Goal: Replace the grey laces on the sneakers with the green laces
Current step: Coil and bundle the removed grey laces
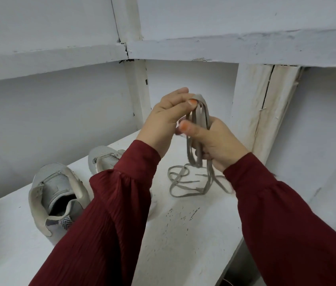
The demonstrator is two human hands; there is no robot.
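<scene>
Both hands hold a bundle of grey laces [199,118] up above a white shelf [183,223]. My left hand [167,118] pinches the folded top of the bundle between thumb and fingers. Lower down, my right hand [214,143] grips the same strands in its curled fingers. The loose ends of the laces trail down and lie in loops on the shelf. Two grey sneakers stand on the shelf at the left with no laces in them: one near me [57,195], the other [103,157] partly hidden behind my left sleeve. No green laces are in view.
The shelf sits in a white-painted corner, with another shelf board [204,46] above it. A worn upright post [266,112] stands just right of my hands. The shelf's front edge [231,261] runs down at the lower right.
</scene>
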